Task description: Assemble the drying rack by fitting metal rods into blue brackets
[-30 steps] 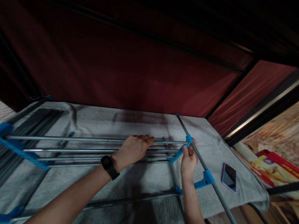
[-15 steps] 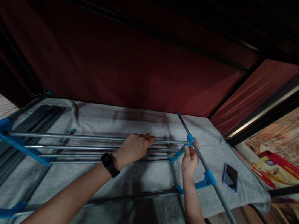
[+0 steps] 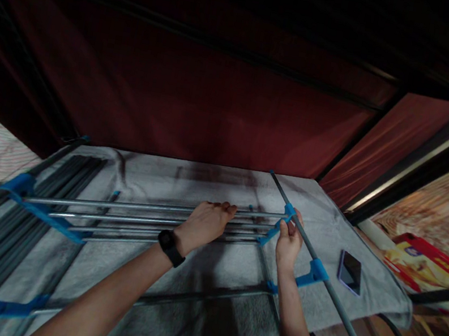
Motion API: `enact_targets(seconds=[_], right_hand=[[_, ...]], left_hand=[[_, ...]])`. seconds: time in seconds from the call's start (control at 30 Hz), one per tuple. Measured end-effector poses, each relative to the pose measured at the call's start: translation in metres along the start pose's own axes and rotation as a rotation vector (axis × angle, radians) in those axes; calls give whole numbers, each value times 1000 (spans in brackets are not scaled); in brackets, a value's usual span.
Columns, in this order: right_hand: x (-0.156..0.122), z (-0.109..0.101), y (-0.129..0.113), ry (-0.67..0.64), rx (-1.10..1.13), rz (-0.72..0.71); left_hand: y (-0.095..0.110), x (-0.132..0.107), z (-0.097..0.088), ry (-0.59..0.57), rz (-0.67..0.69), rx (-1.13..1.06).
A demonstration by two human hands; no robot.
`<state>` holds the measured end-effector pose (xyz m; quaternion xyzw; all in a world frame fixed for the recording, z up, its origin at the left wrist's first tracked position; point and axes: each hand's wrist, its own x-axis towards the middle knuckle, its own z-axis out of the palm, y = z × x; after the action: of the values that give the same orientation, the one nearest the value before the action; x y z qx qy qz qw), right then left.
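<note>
A metal rack of thin grey rods [image 3: 126, 214] with blue plastic connectors lies on a table under a grey cloth [image 3: 213, 183]. My left hand [image 3: 206, 223], with a black watch on its wrist, rests curled over the top rods near the middle. My right hand [image 3: 288, 242] grips the blue connector [image 3: 279, 223] where the rods meet a long diagonal side tube [image 3: 318, 275]. A second blue connector [image 3: 314, 271] sits lower on that tube.
A phone [image 3: 350, 271] lies on the cloth at the right. Loose dark rods [image 3: 0, 245] lie in a bundle at the left, with blue brackets [image 3: 30, 198] across them. A dark red curtain [image 3: 176, 97] hangs behind the table. A red box [image 3: 427, 265] sits at the right.
Both hands keep their hold on the rack. The view has shifted slightly, so everything sits a little further right in the picture.
</note>
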<state>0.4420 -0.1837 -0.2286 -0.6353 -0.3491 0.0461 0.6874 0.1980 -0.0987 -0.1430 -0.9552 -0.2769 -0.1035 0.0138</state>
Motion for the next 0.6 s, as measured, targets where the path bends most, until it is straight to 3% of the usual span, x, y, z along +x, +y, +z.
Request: enact_targets(seconds=[0.23,0.47,0.6], right_hand=[[1,-5,12,37,-48,-14],[5,2,25,15,41,-60],[3,4,29,47,-23,-105]], left_hand=[[5,-6,-6,-15,21,-15],[2,-8,-6,-34,52,3],[-2,-9,-6,-12,79,-17]])
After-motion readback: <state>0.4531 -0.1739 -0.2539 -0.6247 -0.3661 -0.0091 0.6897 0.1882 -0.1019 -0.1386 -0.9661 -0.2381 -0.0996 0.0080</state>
